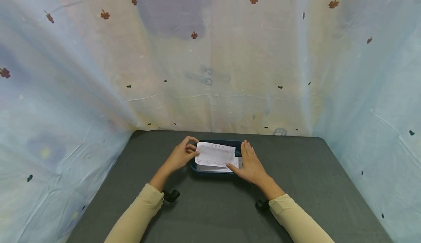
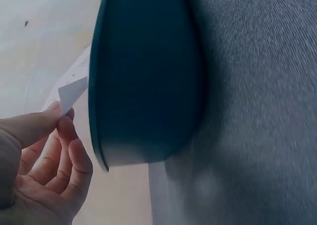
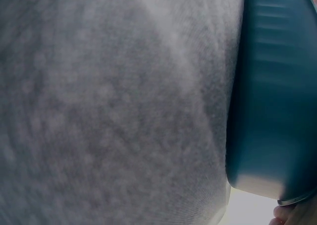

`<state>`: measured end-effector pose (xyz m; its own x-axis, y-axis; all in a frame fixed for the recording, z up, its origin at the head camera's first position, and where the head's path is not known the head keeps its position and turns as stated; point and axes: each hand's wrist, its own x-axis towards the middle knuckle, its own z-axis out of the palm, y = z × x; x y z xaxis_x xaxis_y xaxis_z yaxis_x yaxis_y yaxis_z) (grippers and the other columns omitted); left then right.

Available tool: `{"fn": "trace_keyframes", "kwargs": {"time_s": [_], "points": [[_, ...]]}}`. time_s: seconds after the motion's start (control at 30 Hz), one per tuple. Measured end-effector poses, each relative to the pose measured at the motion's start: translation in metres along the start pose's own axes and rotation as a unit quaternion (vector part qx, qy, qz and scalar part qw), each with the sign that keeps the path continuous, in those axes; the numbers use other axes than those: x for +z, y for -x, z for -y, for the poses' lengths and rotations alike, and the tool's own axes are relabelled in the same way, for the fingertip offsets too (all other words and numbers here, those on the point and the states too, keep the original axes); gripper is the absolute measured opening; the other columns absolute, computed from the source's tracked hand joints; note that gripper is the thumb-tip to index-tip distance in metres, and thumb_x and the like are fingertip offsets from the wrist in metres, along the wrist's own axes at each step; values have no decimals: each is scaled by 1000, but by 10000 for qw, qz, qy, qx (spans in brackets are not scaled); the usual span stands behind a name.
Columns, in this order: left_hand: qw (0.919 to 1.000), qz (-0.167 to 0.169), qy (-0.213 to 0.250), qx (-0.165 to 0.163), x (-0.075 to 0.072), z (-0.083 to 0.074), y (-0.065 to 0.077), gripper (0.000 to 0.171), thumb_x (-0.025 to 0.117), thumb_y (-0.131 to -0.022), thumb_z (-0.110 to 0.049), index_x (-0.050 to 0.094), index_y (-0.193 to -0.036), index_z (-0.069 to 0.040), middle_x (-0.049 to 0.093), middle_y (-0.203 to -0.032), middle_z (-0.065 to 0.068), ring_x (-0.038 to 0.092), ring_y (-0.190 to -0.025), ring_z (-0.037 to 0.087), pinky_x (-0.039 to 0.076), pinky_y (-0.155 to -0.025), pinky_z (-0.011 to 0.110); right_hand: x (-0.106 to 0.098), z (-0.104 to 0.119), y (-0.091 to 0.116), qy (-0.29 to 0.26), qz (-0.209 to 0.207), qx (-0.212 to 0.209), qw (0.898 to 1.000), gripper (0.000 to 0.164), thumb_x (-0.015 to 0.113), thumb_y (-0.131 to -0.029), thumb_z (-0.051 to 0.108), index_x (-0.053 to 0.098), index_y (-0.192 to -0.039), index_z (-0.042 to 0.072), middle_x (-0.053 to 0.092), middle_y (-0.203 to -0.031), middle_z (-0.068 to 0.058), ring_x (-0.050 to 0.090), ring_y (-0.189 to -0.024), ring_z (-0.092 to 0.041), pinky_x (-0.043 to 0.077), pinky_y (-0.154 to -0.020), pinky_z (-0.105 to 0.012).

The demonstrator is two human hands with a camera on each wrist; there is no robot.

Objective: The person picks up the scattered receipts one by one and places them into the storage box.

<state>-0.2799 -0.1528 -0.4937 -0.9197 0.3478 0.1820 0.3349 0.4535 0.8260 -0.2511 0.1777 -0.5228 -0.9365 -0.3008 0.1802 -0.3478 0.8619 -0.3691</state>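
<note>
A dark blue-green plastic box (image 1: 215, 174) sits on the table with white papers inside. In the head view my left hand (image 1: 180, 156) pinches the left edge of a printed paper slip (image 1: 213, 154), held over the box's opening. Thumb and finger grip a corner of the slip (image 2: 73, 92) in the left wrist view, just outside the rim. My right hand (image 1: 250, 164) lies over the box's right end with straight fingers, its thumb at the slip's lower right corner. More white paper (image 1: 210, 168) shows beneath the slip. Right fingertips (image 3: 299, 214) appear by the rim in the right wrist view.
The dark grey tabletop (image 1: 210, 210) spreads around the box. A pale patterned curtain (image 1: 223, 60) hangs behind the table and along both sides. Black wrist devices (image 1: 171, 196) are at both sleeve cuffs.
</note>
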Motion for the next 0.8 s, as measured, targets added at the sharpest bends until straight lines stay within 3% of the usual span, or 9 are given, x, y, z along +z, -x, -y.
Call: {"fn": "trace_keyframes", "kwargs": {"time_s": [0.4, 0.8], "points": [[9964, 62, -833, 134, 21, -10, -5, 43, 78, -100, -8, 56, -136, -9, 69, -104, 4, 66, -84, 13, 60, -78, 38, 1, 2, 0, -18, 8, -25, 10000, 119, 64, -96, 69, 12, -167, -11, 6, -177, -26, 10, -165, -43, 14, -133, -56], [9898, -15, -1418, 162, 25, -16, -9, 34, 78, -99, -4, 63, -129, 1, 65, -100, 4, 60, -84, 14, 56, -76, 35, 0, 0, 0, 23, -119, -44, 9999, 117, 65, -97, 68, 17, -166, -13, 9, -176, -28, 13, -164, -44, 16, -132, -58]]}}
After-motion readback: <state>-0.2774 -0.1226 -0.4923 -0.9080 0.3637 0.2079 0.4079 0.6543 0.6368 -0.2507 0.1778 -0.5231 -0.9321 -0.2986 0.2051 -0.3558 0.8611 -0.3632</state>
